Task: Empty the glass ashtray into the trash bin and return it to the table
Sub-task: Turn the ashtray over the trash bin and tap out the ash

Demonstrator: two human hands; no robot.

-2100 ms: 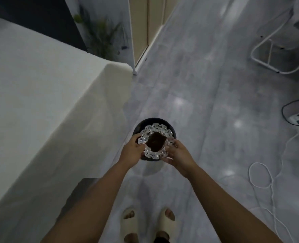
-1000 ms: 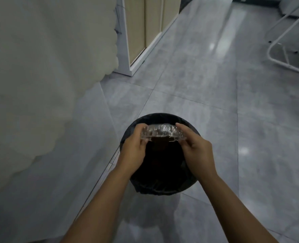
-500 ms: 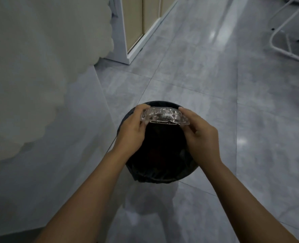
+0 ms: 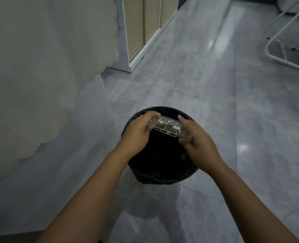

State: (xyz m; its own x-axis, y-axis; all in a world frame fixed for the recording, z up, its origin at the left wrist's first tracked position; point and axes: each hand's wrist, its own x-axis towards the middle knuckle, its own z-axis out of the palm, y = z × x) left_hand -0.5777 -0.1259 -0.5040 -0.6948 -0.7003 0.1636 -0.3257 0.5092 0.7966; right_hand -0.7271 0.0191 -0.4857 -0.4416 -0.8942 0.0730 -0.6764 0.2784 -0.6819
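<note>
The glass ashtray (image 4: 168,127) is tipped steeply, its underside toward me, over the mouth of the round black trash bin (image 4: 162,176) on the floor. My left hand (image 4: 138,134) grips its left edge and my right hand (image 4: 196,139) grips its right edge. The ashtray's inside faces away and down, so its contents are hidden. The bin's inside is dark; a faint reddish patch shows deep in it.
The table's white cloth (image 4: 40,67) hangs down on the left, close to the bin. A wooden cabinet with a white frame (image 4: 140,32) stands behind. A white tubular frame (image 4: 285,50) sits at the far right on the grey tiled floor.
The ashtray went from level with dark contents showing to tipped over the bin. My view has dropped lower and closer to the bin. The ashtray has tilted slightly down to the right.
</note>
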